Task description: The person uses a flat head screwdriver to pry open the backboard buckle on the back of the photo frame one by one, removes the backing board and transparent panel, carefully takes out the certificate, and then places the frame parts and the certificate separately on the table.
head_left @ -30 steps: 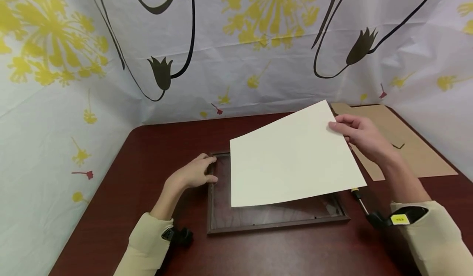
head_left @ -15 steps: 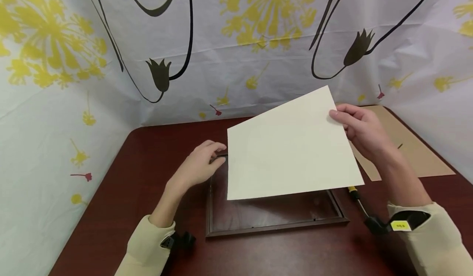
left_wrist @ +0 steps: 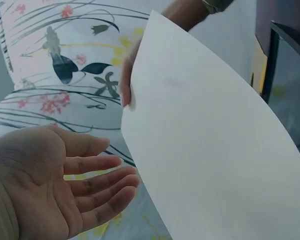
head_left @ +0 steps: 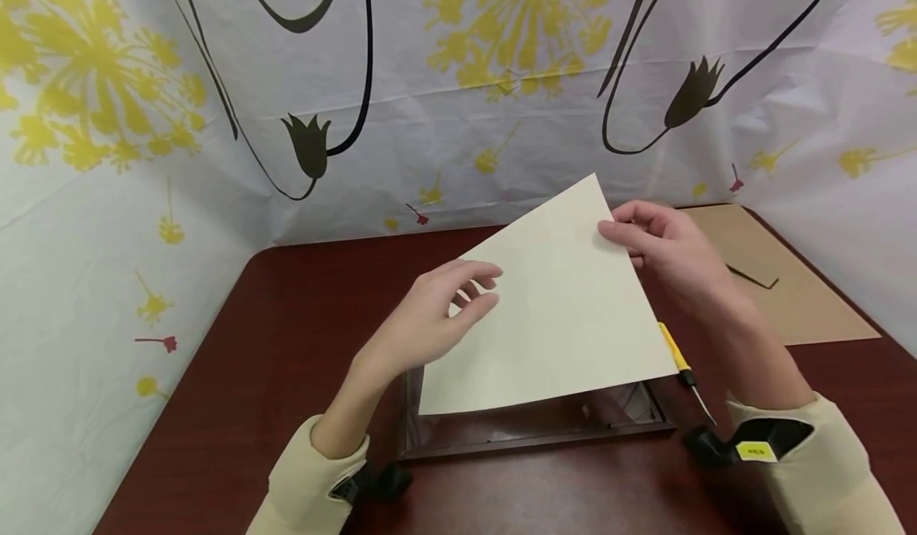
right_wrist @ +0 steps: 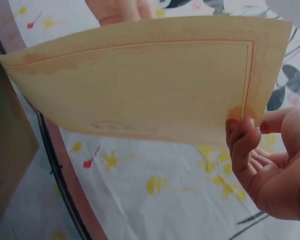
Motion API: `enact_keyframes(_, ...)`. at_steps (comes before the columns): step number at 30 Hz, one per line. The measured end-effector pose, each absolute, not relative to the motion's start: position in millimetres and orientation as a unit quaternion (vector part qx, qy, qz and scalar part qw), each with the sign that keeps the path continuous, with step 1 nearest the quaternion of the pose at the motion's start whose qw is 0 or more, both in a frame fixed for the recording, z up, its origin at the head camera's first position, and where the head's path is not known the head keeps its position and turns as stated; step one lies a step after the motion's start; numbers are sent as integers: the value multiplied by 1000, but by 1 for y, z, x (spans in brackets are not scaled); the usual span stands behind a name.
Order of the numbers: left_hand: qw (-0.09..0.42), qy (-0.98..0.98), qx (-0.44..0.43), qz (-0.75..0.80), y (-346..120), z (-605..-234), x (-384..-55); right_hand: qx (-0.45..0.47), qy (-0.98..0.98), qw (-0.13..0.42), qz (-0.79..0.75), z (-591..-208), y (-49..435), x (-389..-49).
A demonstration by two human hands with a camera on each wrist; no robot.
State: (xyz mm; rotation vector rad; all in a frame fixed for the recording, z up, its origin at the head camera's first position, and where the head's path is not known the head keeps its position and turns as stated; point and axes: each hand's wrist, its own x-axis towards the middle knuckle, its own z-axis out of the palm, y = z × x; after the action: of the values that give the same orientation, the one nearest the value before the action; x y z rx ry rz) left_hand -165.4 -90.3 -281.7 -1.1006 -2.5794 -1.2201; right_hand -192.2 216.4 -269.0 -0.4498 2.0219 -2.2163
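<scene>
My right hand (head_left: 673, 248) pinches the right edge of a cream sheet of paper (head_left: 552, 328) between thumb and fingers. The sheet hangs tilted above a brown picture frame (head_left: 537, 442) with a glass pane, hiding most of it. In the right wrist view the paper's other side shows a printed certificate (right_wrist: 155, 90) with an ornate orange border. My left hand (head_left: 444, 304) is raised at the paper's left side, overlapping it in the head view. From the left wrist view, that hand (left_wrist: 60, 185) has loosely bent fingers, holds nothing and appears apart from the sheet.
A yellow-handled screwdriver (head_left: 675, 348) lies right of the frame. Farther right, a brown backing board (head_left: 802, 304) with a thin dark bent piece (head_left: 754, 277) on it lies on the dark red table (head_left: 322, 304). Flower-patterned sheeting (head_left: 430, 105) stands behind and left.
My left hand has let go of the frame's left side and moved up and right to the paper. The sheet, first lifted by my right hand, has then shifted left and tilted more.
</scene>
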Motion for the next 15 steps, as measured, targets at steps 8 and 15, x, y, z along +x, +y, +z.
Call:
enact_keyframes(8,49,-818,-355,-449,-69,-266,-163,-140,673,91,-720,-262,196,-184)
enact_keyframes(15,54,-799,-325,-503,-55,-270,-151,-193,738,60,-644,-262,179,-171)
